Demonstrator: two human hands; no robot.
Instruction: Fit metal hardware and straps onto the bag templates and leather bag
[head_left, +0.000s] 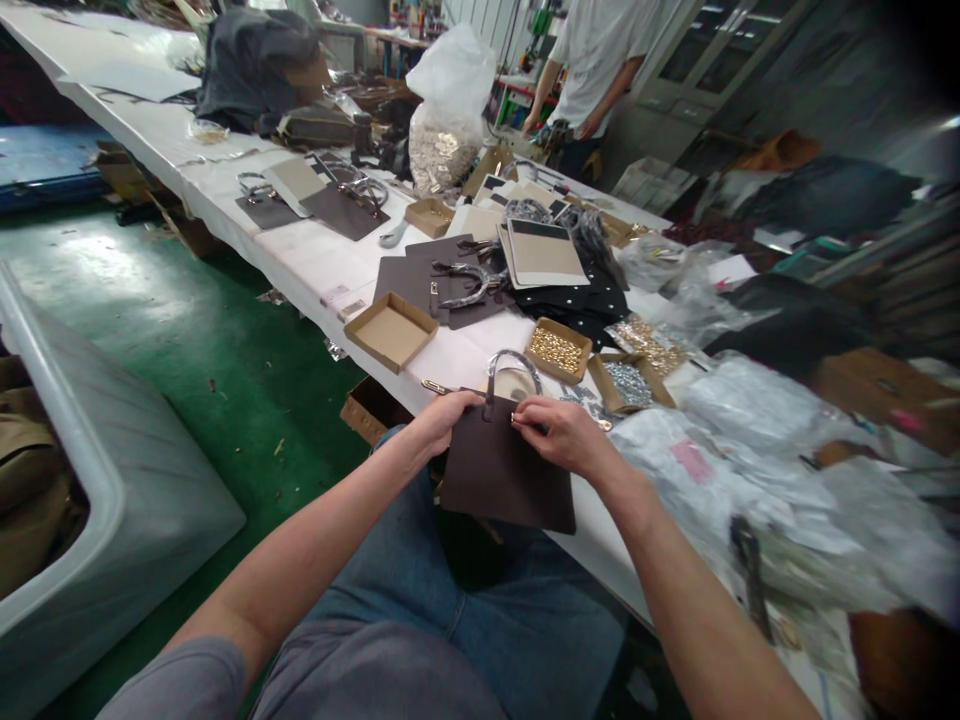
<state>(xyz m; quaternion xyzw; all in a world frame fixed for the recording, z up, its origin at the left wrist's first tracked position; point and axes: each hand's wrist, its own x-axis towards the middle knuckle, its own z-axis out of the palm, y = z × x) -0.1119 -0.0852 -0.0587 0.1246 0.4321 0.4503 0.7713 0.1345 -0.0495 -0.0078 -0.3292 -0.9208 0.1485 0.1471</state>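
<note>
A dark brown bag panel [506,470] with a looped handle [516,358] leans over the table's front edge, above my lap. My left hand [448,418] grips its upper left edge, closed around it. By those fingers a long metal fitting [439,388] sticks out to the left. My right hand [553,430] is closed in a pinch at the panel's upper right, beside the handle's foot. A small shiny metal piece [514,418] shows at its fingertips; its exact kind is too small to make out.
Boxes of gold-coloured [559,350] and silver-coloured small parts [630,384] stand beyond the panel. An open cardboard tray [391,332] lies at left, near more brown panels [405,280]. Plastic-wrapped bundles [720,450] crowd the right side. Another person [600,60] stands at the far end.
</note>
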